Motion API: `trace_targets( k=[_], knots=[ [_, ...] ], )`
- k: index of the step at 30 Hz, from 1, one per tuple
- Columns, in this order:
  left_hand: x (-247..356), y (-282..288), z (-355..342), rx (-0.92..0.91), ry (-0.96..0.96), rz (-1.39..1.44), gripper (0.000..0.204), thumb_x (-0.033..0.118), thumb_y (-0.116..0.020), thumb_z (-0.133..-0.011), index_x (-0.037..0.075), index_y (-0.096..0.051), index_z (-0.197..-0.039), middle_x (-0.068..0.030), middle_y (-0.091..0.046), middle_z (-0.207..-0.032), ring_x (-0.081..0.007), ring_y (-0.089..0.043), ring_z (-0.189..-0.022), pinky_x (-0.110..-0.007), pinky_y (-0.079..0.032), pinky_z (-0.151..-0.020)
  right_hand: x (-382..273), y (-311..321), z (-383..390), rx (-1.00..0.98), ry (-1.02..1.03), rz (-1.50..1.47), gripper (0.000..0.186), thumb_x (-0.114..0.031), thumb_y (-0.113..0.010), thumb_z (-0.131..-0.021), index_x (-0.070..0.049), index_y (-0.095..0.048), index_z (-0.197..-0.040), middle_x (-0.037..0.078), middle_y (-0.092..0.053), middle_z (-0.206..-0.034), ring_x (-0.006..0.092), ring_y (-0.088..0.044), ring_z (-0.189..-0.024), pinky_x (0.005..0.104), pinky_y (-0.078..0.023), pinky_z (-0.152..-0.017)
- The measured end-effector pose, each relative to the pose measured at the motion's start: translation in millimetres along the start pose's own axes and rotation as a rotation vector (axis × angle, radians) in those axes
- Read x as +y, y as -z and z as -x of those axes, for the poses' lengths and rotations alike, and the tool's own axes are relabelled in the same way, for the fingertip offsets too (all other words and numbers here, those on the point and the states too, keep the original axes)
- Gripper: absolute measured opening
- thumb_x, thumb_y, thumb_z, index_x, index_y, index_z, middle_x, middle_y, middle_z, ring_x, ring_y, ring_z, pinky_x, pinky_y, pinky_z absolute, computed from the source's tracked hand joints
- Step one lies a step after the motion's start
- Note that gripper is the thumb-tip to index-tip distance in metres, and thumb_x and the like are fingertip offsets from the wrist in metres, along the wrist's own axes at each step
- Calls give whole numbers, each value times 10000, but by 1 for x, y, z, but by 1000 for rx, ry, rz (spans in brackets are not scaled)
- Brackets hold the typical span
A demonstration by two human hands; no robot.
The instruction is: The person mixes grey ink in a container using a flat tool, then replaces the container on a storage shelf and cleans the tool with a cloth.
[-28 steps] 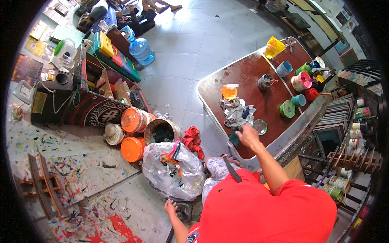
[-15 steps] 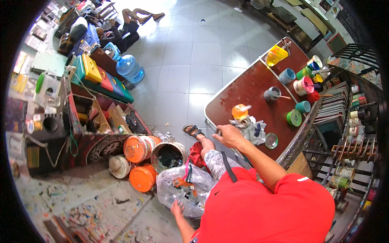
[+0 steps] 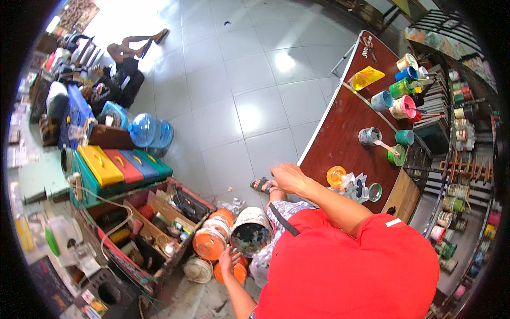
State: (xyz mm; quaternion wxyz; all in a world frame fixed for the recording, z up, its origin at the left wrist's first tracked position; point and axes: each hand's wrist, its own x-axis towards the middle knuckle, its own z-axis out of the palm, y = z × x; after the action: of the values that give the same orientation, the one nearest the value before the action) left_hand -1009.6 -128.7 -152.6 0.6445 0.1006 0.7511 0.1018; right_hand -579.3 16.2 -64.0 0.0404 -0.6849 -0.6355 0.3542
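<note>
My left hand (image 3: 229,261) is low at the front, its fingers apart and nothing in them. It overlaps the view of an orange bucket (image 3: 209,244) and stands beside a white, paint-stained bucket (image 3: 254,213) with a dark inside; I cannot tell whether it touches either. Below that, a clear plastic bag (image 3: 260,267) is partly hidden by my red shirt. My right hand (image 3: 287,178) hangs over my sandalled foot, left of the brown table (image 3: 332,127), with its fingers turned down and mostly hidden. Closest to it on the table are an orange container (image 3: 336,175) and crumpled cloths (image 3: 353,189).
Paint tubs, including a pink one (image 3: 402,107), and a yellow pouch (image 3: 366,78) stand on the table. On the left are a wooden crate (image 3: 146,210), coloured lidded bins (image 3: 123,169) and a blue water jug (image 3: 151,131). Another person's legs (image 3: 127,50) stretch out beyond. Jars line the right-hand rack (image 3: 456,190).
The view has turned, bringing the crate and buckets nearer the middle. My left hand has moved from beside the plastic bag to the orange buckets. My right hand is farther from the table cloths.
</note>
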Motion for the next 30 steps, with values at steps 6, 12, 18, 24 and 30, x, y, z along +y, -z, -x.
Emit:
trace_targets(
  k=[6, 12, 18, 24, 30],
  knots=[
    [93, -1, -33, 32, -64, 4, 429, 363, -553, -928, 22, -533, -1189, -107, -626, -1106, -239, -674, -820, -320, -543, -597, 2, 38, -14, 53, -112, 4, 319, -311, -661, -826, 2, -660, -890, 228, -661, -843, 410, -650, -825, 480, -522, -705],
    [141, -9, -58, -21, -55, -187, 480, 373, -556, -926, 62, -493, -1286, -110, -632, -1114, -234, -664, -852, -306, -543, -613, 2, 59, -26, 197, -184, -84, 334, -339, -642, -849, -9, -635, -903, 220, -657, -838, 400, -644, -842, 474, -518, -731],
    [222, 13, -99, -18, -149, -288, 460, 391, -605, -900, 59, -536, -1211, -102, -649, -1032, -207, -663, -749, -307, -535, -550, 13, 64, -24, 273, -370, -116, 365, -350, -640, -853, -9, -629, -984, 219, -663, -881, 397, -639, -857, 465, -509, -753],
    [296, 17, -107, -51, -249, -285, 383, 403, -588, -908, 89, -595, -1129, -64, -654, -983, -174, -647, -692, -297, -521, -518, -9, 72, -44, 261, -463, -141, 363, -345, -637, -858, -5, -630, -983, 225, -662, -892, 393, -640, -885, 462, -510, -773],
    [316, 46, -173, -105, -237, -548, 307, 388, -549, -930, 106, -621, -1026, -41, -650, -910, -173, -633, -627, -285, -503, -474, -37, 92, -84, 293, -563, -145, 361, -343, -624, -867, -4, -629, -991, 225, -662, -918, 388, -639, -906, 464, -508, -794]
  ],
)
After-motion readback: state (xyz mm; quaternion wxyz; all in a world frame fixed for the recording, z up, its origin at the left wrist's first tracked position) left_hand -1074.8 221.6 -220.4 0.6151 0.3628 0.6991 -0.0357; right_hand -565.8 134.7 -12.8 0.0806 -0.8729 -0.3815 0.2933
